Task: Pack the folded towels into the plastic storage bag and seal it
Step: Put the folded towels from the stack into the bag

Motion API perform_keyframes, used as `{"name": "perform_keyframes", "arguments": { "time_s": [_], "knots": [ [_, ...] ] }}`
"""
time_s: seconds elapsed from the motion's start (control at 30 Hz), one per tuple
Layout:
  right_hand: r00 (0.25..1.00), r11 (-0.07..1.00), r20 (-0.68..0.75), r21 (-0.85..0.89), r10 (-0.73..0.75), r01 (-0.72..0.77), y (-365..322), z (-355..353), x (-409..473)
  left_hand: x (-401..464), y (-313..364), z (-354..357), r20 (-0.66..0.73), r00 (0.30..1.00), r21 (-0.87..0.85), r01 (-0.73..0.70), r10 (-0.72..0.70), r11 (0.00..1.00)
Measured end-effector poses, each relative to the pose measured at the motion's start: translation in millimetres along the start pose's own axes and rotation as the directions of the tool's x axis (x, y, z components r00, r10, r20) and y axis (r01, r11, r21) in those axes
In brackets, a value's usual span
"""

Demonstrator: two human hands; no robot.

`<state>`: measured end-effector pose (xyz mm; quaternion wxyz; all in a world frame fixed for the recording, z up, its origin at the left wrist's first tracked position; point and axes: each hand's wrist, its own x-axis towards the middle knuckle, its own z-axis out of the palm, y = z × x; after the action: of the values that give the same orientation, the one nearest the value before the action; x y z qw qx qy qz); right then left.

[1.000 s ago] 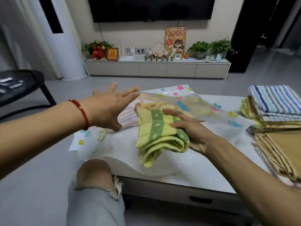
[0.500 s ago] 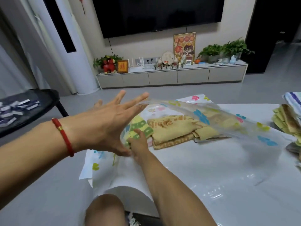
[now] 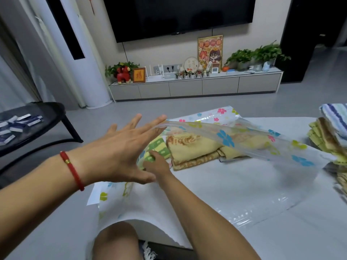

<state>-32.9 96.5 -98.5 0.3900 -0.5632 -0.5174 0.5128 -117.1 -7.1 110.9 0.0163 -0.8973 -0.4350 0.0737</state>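
Observation:
A clear plastic storage bag (image 3: 244, 145) printed with coloured flowers lies open on the white table (image 3: 309, 228). My left hand (image 3: 122, 147), fingers straight and spread, lifts the bag's upper sheet at its edge. Inside lies a folded yellow-orange towel (image 3: 193, 151). Left of it sits a folded green-and-yellow towel (image 3: 159, 147), and my right hand (image 3: 156, 164) reaches inside the bag and grips it, partly hidden behind my left hand. More folded towels (image 3: 330, 136) are stacked at the table's right edge.
My bare knee (image 3: 114, 239) is below the table's front edge. A black side table (image 3: 47, 113) with small packets stands at the left. A TV cabinet (image 3: 195, 87) with plants and ornaments runs along the far wall.
My right hand has carried the green-and-yellow towel from the bag's mouth deep into the bag, beside the yellow-orange towel. My left hand keeps the upper sheet raised. The view shifted left.

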Motion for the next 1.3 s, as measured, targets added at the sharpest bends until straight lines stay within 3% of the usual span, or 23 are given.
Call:
{"name": "perform_keyframes", "arguments": {
  "time_s": [0.1, 0.2, 0.27, 0.4, 0.57, 0.67, 0.77, 0.87, 0.93, 0.97, 1.0, 1.07, 1.17, 1.23, 1.3],
  "knots": [
    [0.996, 0.977, -0.072, -0.208, -0.061, 0.044, 15.0, -16.4, -9.5, 3.7, 4.5, 4.6, -0.075, 0.996, 0.022, 0.060, -0.058, 0.998],
    [0.989, 0.944, 0.144, -0.319, -0.039, 0.084, 17.8, -21.5, -20.5, 6.2, 12.6, 10.3, -0.139, 0.988, -0.009, 0.071, -0.072, 0.997],
    [0.985, 0.956, 0.170, -0.285, -0.019, 0.067, 15.8, -40.2, -31.3, 9.2, 19.5, 16.7, -0.152, 0.985, 0.016, 0.087, -0.084, 0.996],
    [0.999, 0.973, 0.050, -0.231, -0.012, 0.024, 25.7, -107.3, -70.9, 24.3, 38.1, 24.2, -0.199, 0.979, 0.082, 0.060, -0.043, 0.995],
    [0.995, 0.981, -0.022, -0.168, 0.098, -0.100, 49.4, -220.8, -155.5, 68.1, 77.2, 39.1, -0.238, 0.968, 0.214, -0.033, 0.085, 0.976],
    [0.981, 0.976, -0.156, -0.165, 0.115, -0.140, 59.0, -286.2, -210.7, 95.5, 108.2, 47.7, -0.233, 0.957, 0.299, -0.102, 0.176, 0.949],
    [0.918, 0.919, -0.391, -0.335, 0.064, -0.207, 67.7, -340.7, -245.9, 119.8, 137.9, 58.2, -0.199, 0.953, 0.331, -0.155, 0.229, 0.931],
    [0.755, 0.800, -0.652, -0.488, -0.069, -0.348, 73.5, -389.8, -267.9, 140.6, 161.4, 66.4, -0.161, 0.955, 0.327, -0.187, 0.249, 0.926],
    [0.652, 0.728, -0.752, -0.501, -0.097, -0.469, 72.9, -420.0, -279.1, 151.6, 172.5, 68.6, -0.144, 0.958, 0.345, -0.184, 0.246, 0.920],
    [0.639, 0.690, -0.766, -0.503, -0.077, -0.520, 70.7, -431.2, -282.6, 156.3, 176.1, 67.8, -0.140, 0.961, 0.351, -0.175, 0.237, 0.920],
    [0.664, 0.656, -0.745, -0.528, -0.054, -0.539, 67.4, -437.7, -283.3, 160.7, 178.1, 65.5, -0.143, 0.964, 0.353, -0.163, 0.225, 0.921],
    [0.797, 0.664, -0.602, -0.613, -0.043, -0.427, 58.6, -430.2, -275.9, 169.1, 176.4, 58.1, -0.167, 0.964, 0.342, -0.139, 0.206, 0.929],
    [0.974, 0.833, -0.224, -0.547, -0.045, -0.087, 52.1, -372.5, -244.0, 179.8, 168.5, 41.2, -0.194, 0.963, 0.272, -0.132, 0.189, 0.953],
    [0.997, 0.897, -0.074, -0.442, -0.025, -0.010, 55.7, -332.5, -203.0, 182.6, 165.1, 31.8, -0.199, 0.963, 0.241, -0.133, 0.183, 0.961],
    [0.997, 0.927, -0.077, -0.373, 0.003, -0.031, 59.7, -304.3, -153.5, 181.9, 161.9, 25.9, -0.191, 0.964, 0.208, -0.144, 0.185, 0.967]
  ]
}}
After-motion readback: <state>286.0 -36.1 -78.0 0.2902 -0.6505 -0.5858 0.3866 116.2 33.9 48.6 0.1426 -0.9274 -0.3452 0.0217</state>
